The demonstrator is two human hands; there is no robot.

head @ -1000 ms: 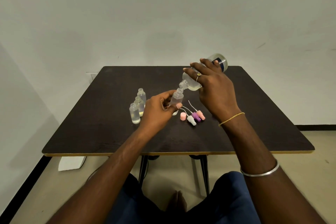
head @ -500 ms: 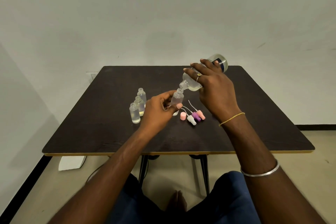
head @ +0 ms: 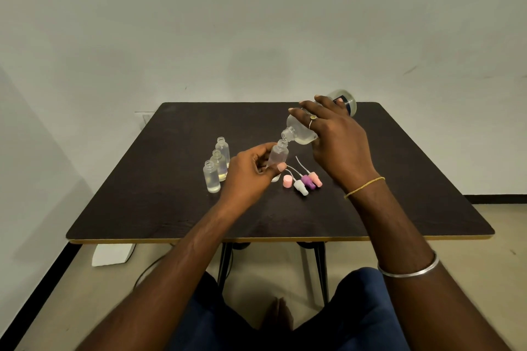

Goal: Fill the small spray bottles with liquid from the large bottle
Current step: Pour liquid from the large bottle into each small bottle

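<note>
The left hand curls fingers and thumb round a small clear cylindrical spray bottle with no cap, its open neck leaning toward one o'clock. At two o'clock from it, the right hand grips from above a large clear round-shouldered bottle, tipped so its base points to two o'clock and its mouth sits right at the small bottle's neck. Pale liquid lies in the large bottle's lower shoulder.

At four o'clock of the left hand, four loose plastic spray heads, two pink, one white and one purple, lie close together. At nine o'clock, three more small clear uncapped bottles stand upright in a row, holding liquid. All rest on a dark brown square table.
</note>
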